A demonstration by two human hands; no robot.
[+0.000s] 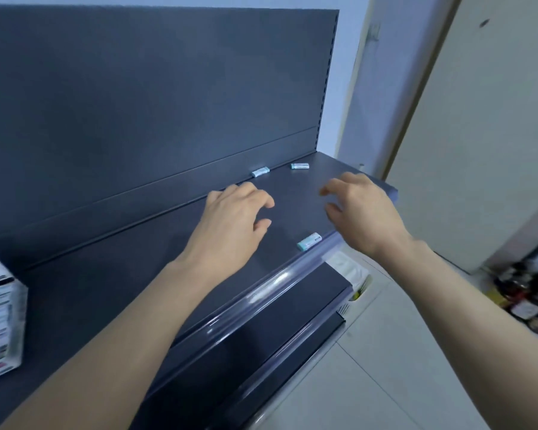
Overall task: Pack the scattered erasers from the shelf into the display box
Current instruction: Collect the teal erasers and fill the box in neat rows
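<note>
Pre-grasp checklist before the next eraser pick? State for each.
1. Both hands free: ok. Left hand and right hand hover open, nothing held.
2. Targets visible: ok. Front eraser near the shelf's front lip, back-left eraser by the back panel, back-right eraser.
3. Erasers unobstructed: ok, all lie apart.
4. Front eraser stable: cannot tell, close to the edge.
5. Display box reachable: ok, on the shelf at far left.
6. Box has room: cannot tell.
</note>
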